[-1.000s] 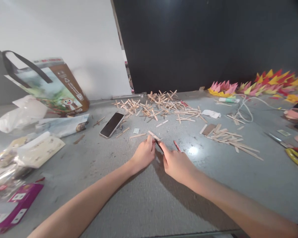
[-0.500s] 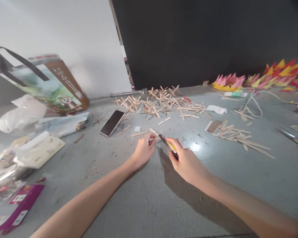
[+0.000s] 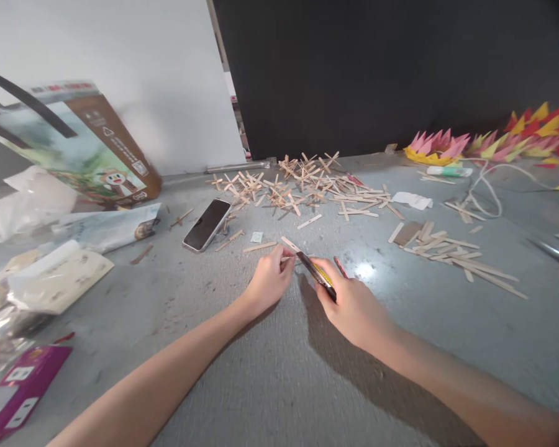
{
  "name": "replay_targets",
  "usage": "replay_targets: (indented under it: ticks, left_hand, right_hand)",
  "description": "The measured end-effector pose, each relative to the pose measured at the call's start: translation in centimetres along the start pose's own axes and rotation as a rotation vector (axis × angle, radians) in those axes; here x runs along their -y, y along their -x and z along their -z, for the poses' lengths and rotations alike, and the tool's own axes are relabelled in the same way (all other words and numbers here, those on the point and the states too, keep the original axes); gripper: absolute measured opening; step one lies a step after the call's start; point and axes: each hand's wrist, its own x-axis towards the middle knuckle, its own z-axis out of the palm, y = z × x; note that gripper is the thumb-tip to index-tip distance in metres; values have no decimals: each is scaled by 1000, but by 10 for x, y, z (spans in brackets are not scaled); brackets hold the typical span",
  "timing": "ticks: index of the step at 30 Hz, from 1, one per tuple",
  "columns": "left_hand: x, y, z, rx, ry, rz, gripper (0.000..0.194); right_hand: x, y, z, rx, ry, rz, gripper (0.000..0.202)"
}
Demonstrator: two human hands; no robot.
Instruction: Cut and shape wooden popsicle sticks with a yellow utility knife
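Note:
My right hand (image 3: 356,307) is closed around a black and yellow utility knife (image 3: 322,279), its front end pointing up and left toward my left hand. My left hand (image 3: 271,276) is pinched at the fingertips on a thin wooden craft stick (image 3: 302,256), partly hidden by fingers and knife. From the knife's front end a pale flat strip (image 3: 289,243) runs on up-left; whether it is blade or another stick I cannot tell. Just beyond the right hand's knuckles lies a thin dark red item (image 3: 340,267).
Behind the hands spreads a pile of craft sticks (image 3: 302,186), many joined in crosses. More loose sticks (image 3: 447,248) lie right. A phone (image 3: 208,225) and a printed bag (image 3: 88,149) stand left, with a purple box (image 3: 28,385). Paper crowns (image 3: 438,148), a glue stick (image 3: 449,171) and white cable (image 3: 487,186) sit back right.
The view has shifted slightly, so the bag and phone sit a little further left and the right-hand sticks further right. Both hands keep the same hold, nearly unmoved.

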Motion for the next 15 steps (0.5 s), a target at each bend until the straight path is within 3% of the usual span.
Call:
replay_targets:
  ticks: [15]
  left_hand:
    - [-5, 4, 0, 26, -90, -31, 9]
  right_hand:
    - [4, 2, 3, 0, -15, 3, 48]
